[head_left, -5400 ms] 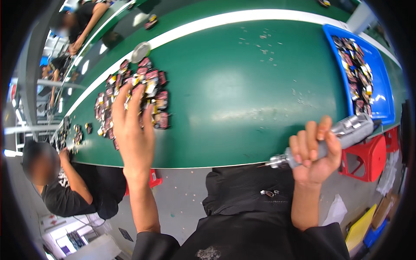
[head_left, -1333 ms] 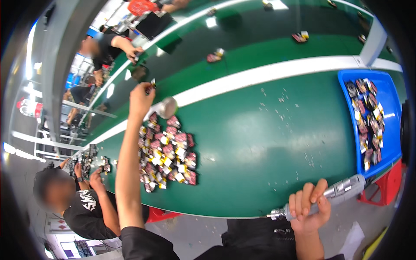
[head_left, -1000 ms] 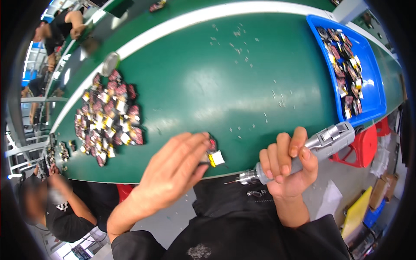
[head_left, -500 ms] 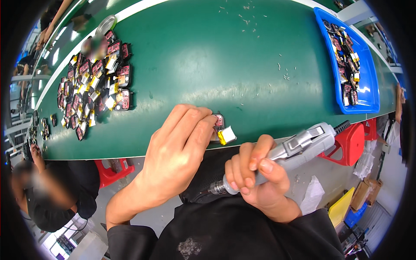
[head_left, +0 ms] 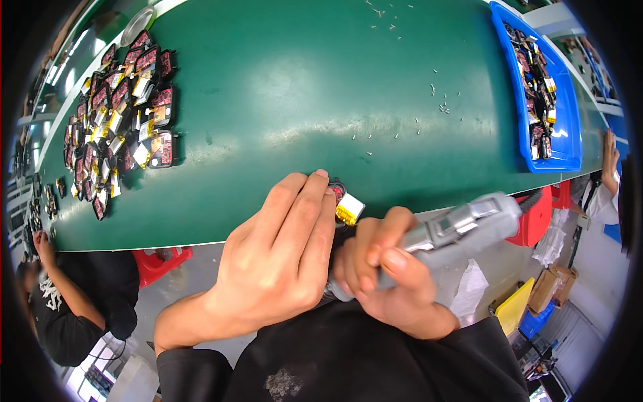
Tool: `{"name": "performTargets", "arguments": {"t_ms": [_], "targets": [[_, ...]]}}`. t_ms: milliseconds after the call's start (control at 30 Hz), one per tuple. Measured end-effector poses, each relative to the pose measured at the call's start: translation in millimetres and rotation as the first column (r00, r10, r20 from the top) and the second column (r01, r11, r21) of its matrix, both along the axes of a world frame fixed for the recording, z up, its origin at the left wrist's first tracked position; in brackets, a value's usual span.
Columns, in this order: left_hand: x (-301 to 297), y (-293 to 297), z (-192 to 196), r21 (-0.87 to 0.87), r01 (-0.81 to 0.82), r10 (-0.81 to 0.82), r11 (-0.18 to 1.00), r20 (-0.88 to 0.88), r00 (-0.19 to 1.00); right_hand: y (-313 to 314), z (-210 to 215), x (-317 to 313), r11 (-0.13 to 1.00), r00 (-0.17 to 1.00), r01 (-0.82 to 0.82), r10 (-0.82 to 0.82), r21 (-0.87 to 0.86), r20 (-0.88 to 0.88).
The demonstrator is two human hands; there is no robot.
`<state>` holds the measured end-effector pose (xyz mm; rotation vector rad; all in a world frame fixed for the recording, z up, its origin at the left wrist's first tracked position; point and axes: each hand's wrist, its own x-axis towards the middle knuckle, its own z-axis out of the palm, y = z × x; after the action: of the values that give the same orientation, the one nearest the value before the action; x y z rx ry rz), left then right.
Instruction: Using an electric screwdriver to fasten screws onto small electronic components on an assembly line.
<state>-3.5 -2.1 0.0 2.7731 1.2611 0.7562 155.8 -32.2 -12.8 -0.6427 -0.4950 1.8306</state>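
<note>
At the table's near edge, my left hand has its fingers closed over a small black device housing with a red circuit board. Much of the housing is hidden under those fingers. A silver and yellow battery sticks out from its right side. My right hand is wrapped round a grey electric screwdriver, its cable end up to the right. The screwdriver is smeared by motion, and its tip is hidden behind my left hand.
Many similar housings with batteries lie in a pile at the left, a round dish behind them. Small screws are scattered mid-table. A blue tray at the right holds more housings. A co-worker sits at the left.
My right hand has brought the screwdriver slightly left, closer to my left hand. My left fingers now cover more of the housing. The pile and tray have shifted left in view.
</note>
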Motion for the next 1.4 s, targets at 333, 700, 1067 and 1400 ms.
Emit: {"name": "performTargets", "arguments": {"t_ms": [333, 700, 1067, 1400], "targets": [[0, -15, 8, -0.201, -0.024, 0.021, 0.979, -0.018, 1.0, 76, 58, 39, 0.888, 0.997, 0.073, -0.057, 0.453, -0.049], [-1, -9, -1, -0.084, -0.012, 0.011, 0.996, -0.007, 1.0, 97, 41, 39, 0.889, 0.983, -0.115, 0.04, 0.442, 0.177], [-3, -9, -5, -0.066, -0.024, 0.026, 0.998, 0.04, 0.999, 109, 39, 36, 0.845, 0.964, -0.25, 0.175, 0.472, 0.198], [-2, -12, -6, -0.096, 0.014, -0.007, 0.995, 0.071, 0.997, 118, 41, 22, 0.713, 0.881, -0.473, 0.376, 0.517, 0.287]]}}
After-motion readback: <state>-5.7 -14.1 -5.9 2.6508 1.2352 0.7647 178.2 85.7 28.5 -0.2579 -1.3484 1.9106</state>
